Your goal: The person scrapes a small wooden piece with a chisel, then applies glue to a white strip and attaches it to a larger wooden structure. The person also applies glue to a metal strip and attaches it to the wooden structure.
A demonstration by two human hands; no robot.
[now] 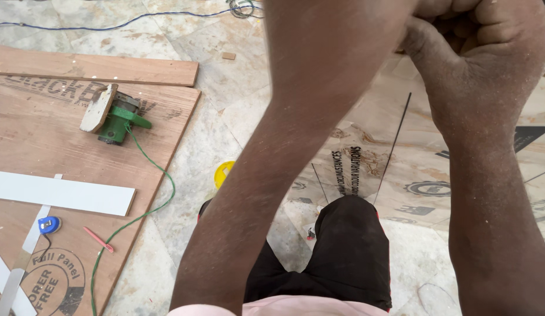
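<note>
The person looks down past both raised forearms to the floor. The right hand [483,44] is at the top right of the view, close to the camera, and its fingers are curled together into a tight fist; I cannot tell if something is inside this grip. The left hand goes out of the picture at the top edge, only the forearm is visible, so the state of its grip cannot be seen.

Below the right hand a large plywood sheet [413,158] lies flat on the marble floor [225,105], with printed marks and thin dark pencil lines on it. The person's knee in black shorts [343,251] is between the two arms.

At the left side another plywood panel [44,146] lies on the floor. On it there is a green power tool [115,120] with a pale wooden piece fixed on top, and its green cable [149,205] runs in a curve down over the panel edge. A white strip [62,193] lies across this panel, and near it a small blue tape measure [49,224] and a red pencil [98,239]. A yellow round object [223,173] is on the floor just beside the left forearm. A blue cable [108,24] crosses the floor at the top.
</note>
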